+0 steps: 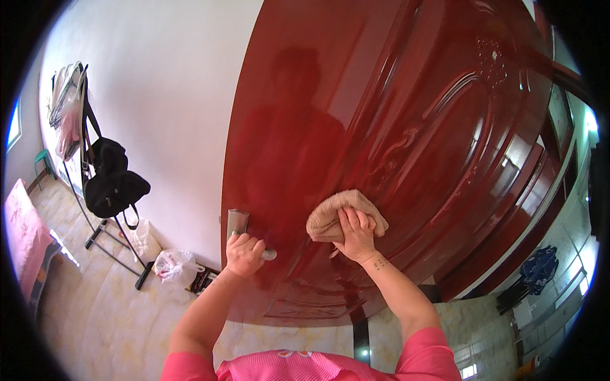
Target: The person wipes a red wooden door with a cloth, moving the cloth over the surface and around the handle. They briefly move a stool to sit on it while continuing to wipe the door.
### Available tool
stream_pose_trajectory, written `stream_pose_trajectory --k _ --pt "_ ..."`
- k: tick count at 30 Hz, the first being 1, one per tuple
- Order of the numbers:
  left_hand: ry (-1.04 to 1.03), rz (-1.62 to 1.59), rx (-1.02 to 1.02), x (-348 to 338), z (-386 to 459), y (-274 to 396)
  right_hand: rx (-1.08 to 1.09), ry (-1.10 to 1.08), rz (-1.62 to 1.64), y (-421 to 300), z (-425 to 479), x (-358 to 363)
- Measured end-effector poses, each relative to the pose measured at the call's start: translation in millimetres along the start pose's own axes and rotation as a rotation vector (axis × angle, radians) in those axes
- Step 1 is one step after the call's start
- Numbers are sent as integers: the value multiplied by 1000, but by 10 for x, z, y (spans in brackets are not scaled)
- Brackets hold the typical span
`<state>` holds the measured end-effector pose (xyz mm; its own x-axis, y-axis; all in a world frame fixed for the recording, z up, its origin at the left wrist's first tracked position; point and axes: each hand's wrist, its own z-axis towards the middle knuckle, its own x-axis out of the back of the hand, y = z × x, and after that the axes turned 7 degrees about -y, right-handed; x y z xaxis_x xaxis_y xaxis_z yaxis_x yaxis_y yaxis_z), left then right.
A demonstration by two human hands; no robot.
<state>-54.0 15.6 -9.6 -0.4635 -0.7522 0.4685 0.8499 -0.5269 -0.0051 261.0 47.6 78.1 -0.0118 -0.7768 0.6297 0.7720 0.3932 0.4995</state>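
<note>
Before me stands a glossy dark-red door (295, 157) with raised mouldings and carved panels. My left hand (245, 255) grips the metal lever handle (269, 255), whose long plate (238, 222) shows above the knuckles near the door's left edge. Farther right, my right hand (357, 233) presses a folded beige cloth (333, 216) against the door face. The fingers lie over the cloth's front, with its thick folds standing out around them. A dim reflection of a person shows in the door's lacquer.
On the left, a black backpack (114, 181) hangs from a metal clothes rack (78, 190) by the white wall (176, 119). Plastic bags (176, 266) sit on the marbled tile floor (105, 314). A pink-covered bed (28, 243) is far left; dark-blue clothing (538, 271) is at right.
</note>
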Motion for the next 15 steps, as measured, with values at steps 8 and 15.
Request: stream_pose_trajectory --k 8,15 --pt "35 17 -6 28 20 13 -258 455 -63 745 1896 1355" --pt "18 2 -15 9 -17 -23 -298 646 -298 1507 2981 2115"
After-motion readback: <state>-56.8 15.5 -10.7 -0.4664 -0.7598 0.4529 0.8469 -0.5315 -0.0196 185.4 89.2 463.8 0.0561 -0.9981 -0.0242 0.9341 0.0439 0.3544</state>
